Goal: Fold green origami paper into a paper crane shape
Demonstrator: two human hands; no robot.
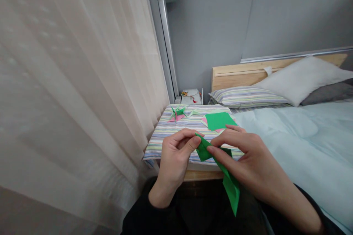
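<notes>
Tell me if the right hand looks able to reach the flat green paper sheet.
Probably yes: nothing appears to lie on the flat green paper sheet beyond the right hand, but that hand may first need to release the folded green paper it pinches.

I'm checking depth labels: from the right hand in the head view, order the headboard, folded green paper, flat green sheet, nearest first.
1. Folded green paper: held by the right hand.
2. Flat green sheet: ahead, over striped cloth.
3. Headboard: far back, along wall.
</notes>
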